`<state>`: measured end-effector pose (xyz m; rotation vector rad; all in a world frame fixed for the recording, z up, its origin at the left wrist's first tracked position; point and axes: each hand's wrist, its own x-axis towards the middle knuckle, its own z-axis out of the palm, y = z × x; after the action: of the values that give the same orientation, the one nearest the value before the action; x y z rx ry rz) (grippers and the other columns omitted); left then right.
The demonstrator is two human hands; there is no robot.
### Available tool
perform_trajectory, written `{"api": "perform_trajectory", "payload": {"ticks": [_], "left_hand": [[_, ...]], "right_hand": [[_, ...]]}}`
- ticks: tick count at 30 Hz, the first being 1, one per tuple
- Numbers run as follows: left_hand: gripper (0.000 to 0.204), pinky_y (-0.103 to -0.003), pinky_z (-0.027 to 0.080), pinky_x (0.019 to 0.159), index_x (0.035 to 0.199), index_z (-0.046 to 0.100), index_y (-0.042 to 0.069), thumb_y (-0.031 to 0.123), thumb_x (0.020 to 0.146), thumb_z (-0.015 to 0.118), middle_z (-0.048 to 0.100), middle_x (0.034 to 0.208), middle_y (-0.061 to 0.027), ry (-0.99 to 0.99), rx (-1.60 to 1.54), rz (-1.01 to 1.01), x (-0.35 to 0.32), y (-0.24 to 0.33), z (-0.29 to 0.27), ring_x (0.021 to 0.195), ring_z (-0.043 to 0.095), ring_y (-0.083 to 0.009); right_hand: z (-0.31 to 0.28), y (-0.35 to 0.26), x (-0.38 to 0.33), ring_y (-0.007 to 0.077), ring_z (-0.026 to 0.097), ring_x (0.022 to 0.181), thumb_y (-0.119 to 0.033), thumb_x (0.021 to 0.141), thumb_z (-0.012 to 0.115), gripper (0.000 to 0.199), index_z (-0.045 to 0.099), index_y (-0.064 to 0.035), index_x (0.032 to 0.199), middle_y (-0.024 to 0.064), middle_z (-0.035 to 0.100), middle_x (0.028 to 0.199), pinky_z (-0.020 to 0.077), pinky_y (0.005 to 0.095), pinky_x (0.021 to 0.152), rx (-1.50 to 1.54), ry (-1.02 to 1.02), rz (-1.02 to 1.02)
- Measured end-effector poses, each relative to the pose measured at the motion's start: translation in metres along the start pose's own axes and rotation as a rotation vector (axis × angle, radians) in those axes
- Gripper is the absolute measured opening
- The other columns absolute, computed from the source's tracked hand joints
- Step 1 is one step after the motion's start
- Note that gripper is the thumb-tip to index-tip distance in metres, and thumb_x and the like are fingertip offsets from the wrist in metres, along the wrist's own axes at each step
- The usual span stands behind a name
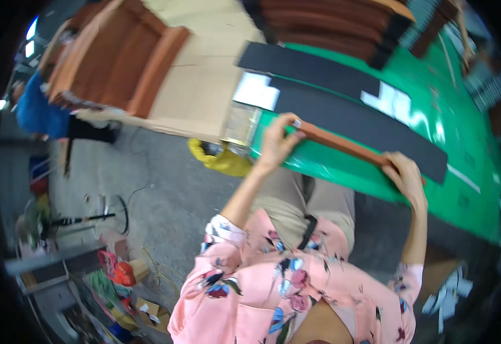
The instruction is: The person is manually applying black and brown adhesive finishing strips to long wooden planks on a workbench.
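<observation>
A long, narrow reddish-brown bar (342, 146) lies slantwise across the near side of a green-covered table (330, 167). My left hand (277, 140) is closed on its left end, with the thumb on the near side. Toward the bar's right end, my right hand (404, 174) grips it with bent fingers, and a short tip shows past that hand. Just beyond the bar rests a long dark board (353, 117). A second dark board (307, 66) lies behind it, roughly parallel. White pieces (256, 90) show beside the boards' ends.
Reddish-brown panels (325, 26) are stacked at the table's far side. To the left, more brown pieces (121, 63) sit on a cardboard-covered surface (190, 94). A yellow bag (220, 159) hangs by the table corner. A person in blue (38, 109) stands at far left.
</observation>
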<state>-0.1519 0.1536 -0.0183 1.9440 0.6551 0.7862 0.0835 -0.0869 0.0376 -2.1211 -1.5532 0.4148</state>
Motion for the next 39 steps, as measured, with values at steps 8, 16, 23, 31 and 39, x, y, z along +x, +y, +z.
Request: {"api": "perform_trajectory", "payload": {"ticks": [8, 16, 23, 31, 39], "left_hand": [[0.036, -0.029, 0.046, 0.072, 0.109, 0.062, 0.007, 0.006, 0.075, 0.072, 0.063, 0.095, -0.0074, -0.076, -0.105, -0.066, 0.003, -0.013, 0.011, 0.083, 0.059, -0.0187], [0.027, -0.033, 0.049, 0.074, 0.101, 0.064, 0.002, 0.003, 0.075, 0.07, 0.065, 0.097, -0.011, -0.029, -0.055, 0.028, -0.013, -0.008, 0.0, 0.089, 0.061, -0.0245], [0.026, -0.037, 0.045, 0.082, 0.109, 0.061, 0.004, 0.006, 0.082, 0.061, 0.064, 0.102, -0.0113, 0.091, 0.086, 0.115, 0.005, -0.026, -0.036, 0.097, 0.059, -0.0292], [0.034, -0.051, 0.034, 0.087, 0.108, 0.062, 0.015, 0.028, 0.077, 0.068, 0.056, 0.118, -0.0054, 0.001, 0.832, 0.274, 0.037, -0.046, -0.02, 0.112, 0.051, -0.0218], [0.04, -0.052, 0.033, 0.086, 0.106, 0.063, 0.015, 0.031, 0.07, 0.071, 0.057, 0.115, -0.0124, 0.051, 0.832, 0.288, 0.037, -0.065, -0.037, 0.115, 0.051, -0.0248]], "right_hand": [[-0.005, -0.011, -0.006, 0.0299, 0.056, 0.104, -0.019, 0.075, 0.071, 0.042, 0.059, -0.0032, 0.113, 0.0137, 0.061, 0.111, 0.0444, 0.0387, 0.088, 0.006, 0.039, 0.095], [0.006, -0.03, 0.025, 0.0296, 0.062, 0.084, -0.01, 0.078, 0.066, 0.022, 0.063, 0.0002, 0.097, 0.0127, 0.064, 0.091, 0.0488, 0.0369, 0.073, 0.093, -0.057, 0.067], [-0.002, -0.058, 0.092, 0.0288, 0.062, 0.08, -0.01, 0.082, 0.062, 0.015, 0.064, 0.0004, 0.093, 0.0136, 0.064, 0.087, 0.0487, 0.0352, 0.07, 0.159, -0.05, -0.058], [0.109, -0.092, 0.228, 0.0307, 0.062, 0.084, -0.011, 0.08, 0.063, 0.011, 0.062, -0.0042, 0.088, 0.0111, 0.061, 0.087, 0.0502, 0.0397, 0.072, -0.062, 0.002, -0.276], [0.144, -0.117, 0.281, 0.0325, 0.063, 0.084, -0.007, 0.073, 0.064, 0.015, 0.063, -0.0005, 0.086, 0.0161, 0.061, 0.086, 0.0532, 0.0417, 0.069, -0.316, -0.007, -0.388]]}}
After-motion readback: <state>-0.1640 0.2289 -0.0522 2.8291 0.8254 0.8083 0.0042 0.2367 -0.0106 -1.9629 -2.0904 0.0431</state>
